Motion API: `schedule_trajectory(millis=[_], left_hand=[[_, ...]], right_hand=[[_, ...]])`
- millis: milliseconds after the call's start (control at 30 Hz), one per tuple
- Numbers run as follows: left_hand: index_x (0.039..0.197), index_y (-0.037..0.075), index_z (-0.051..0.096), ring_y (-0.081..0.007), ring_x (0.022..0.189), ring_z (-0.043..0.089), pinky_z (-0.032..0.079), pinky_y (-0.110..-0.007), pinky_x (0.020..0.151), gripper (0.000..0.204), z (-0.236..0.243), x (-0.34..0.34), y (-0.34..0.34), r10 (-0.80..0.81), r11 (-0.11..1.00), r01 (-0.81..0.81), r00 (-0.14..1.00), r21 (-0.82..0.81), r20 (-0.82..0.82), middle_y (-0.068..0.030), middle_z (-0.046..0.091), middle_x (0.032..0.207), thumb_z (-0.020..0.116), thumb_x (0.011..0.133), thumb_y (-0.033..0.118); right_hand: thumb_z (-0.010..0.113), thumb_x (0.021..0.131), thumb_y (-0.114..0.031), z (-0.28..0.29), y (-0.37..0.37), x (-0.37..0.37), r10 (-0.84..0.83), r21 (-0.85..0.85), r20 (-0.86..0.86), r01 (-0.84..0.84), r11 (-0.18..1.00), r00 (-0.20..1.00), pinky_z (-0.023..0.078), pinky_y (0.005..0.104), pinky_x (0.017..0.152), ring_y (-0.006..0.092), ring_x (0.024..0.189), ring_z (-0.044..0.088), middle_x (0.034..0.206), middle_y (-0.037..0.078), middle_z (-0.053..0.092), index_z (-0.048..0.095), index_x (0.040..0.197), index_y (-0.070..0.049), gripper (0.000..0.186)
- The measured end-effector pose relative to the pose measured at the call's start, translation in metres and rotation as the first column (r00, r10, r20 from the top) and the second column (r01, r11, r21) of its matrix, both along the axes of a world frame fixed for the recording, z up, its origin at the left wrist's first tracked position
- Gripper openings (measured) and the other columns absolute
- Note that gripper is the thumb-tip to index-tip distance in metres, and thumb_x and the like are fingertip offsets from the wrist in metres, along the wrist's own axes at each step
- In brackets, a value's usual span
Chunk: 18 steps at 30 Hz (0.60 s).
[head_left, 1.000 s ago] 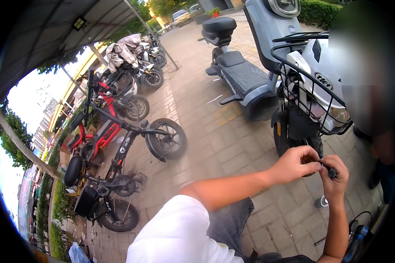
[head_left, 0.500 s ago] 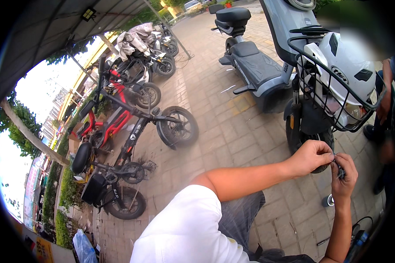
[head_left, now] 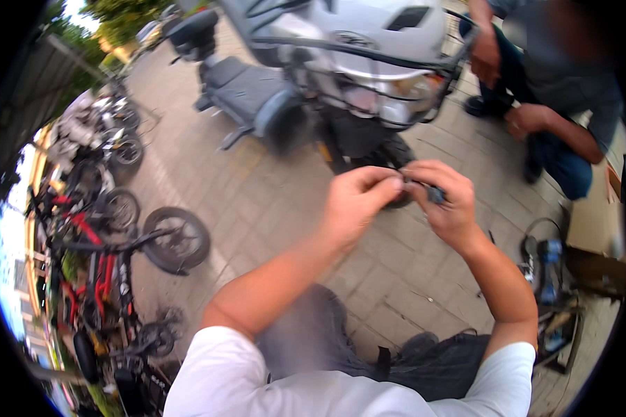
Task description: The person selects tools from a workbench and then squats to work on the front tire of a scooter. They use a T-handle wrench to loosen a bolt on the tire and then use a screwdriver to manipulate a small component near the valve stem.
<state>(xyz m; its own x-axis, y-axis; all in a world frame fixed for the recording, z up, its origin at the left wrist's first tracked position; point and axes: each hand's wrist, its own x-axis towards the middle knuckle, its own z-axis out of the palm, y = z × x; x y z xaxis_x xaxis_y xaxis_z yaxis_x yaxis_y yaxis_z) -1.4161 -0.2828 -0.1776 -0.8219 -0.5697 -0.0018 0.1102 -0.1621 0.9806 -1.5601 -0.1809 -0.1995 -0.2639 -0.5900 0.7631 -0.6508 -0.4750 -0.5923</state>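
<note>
My left hand and my right hand meet in front of the grey electric scooter's front wheel. A small dark part sticks out between the curled fingers of my right hand; blur and the fingers hide its kind. My left thumb and forefinger are pinched together right beside the right fingertips. Whatever lies between them is too small to make out. Above the hands is the scooter's black wire basket, with a white helmet in it.
At the right a person squats in dark clothes. Below them stand a cardboard box and a blue tool or bottle with a dark cable. Parked bikes line the left. The paved ground spreads between.
My view has swung right and down, so the scooter and hands appear further left. The squatting person and box have come into view. My hands stay together at the small dark part.
</note>
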Motion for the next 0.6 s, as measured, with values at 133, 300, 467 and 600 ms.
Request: schedule_trajectory(millis=[133,300,467,600], left_hand=[[0.099,-0.007,0.064,-0.0210,0.090,0.067,0.054,-0.033,0.083,0.016,-0.008,-0.009,0.002,0.017,1.000,-0.017,1.000,-0.021,-0.009,-0.0164,0.068,0.096,0.063,0.088,0.005],[0.097,-0.004,0.067,-0.0093,0.083,0.061,0.048,-0.023,0.074,0.015,-0.010,-0.009,0.006,0.021,0.998,-0.021,1.000,-0.061,0.008,-0.0053,0.067,0.090,0.065,0.087,0.007],[0.094,-0.006,0.065,-0.0164,0.082,0.066,0.054,-0.029,0.078,0.012,-0.011,-0.009,0.007,0.103,0.951,-0.060,0.986,-0.302,0.128,-0.0133,0.069,0.090,0.064,0.088,0.005],[0.089,-0.005,0.065,-0.0161,0.075,0.065,0.054,-0.028,0.070,0.010,-0.006,-0.011,0.011,0.143,0.945,-0.112,0.987,-0.308,0.079,-0.0093,0.066,0.082,0.067,0.085,0.004]], right_hand=[[0.071,0.078,0.002,-0.014,0.001,-0.007,0.036,0.039,0.173,-0.044,0.998,0.984,0.053,0.0308,0.070,0.0230,0.081,0.066,0.091,0.011,0.068,0.066,0.092,0.000,0.015],[0.071,0.074,0.004,-0.018,0.007,-0.004,0.032,0.043,0.181,-0.040,0.998,0.983,0.053,0.0317,0.071,0.0237,0.083,0.066,0.091,0.012,0.068,0.066,0.092,0.000,0.018],[0.070,0.070,0.007,-0.018,0.013,-0.009,0.018,0.057,0.179,-0.029,0.998,0.984,0.053,0.0325,0.072,0.0259,0.083,0.066,0.089,0.012,0.068,0.066,0.089,-0.001,0.021],[0.070,0.070,0.003,-0.018,0.011,-0.008,-0.026,0.103,0.024,0.023,0.994,0.999,0.052,0.0339,0.075,0.0265,0.088,0.064,0.094,0.009,0.068,0.066,0.093,-0.004,0.024]])
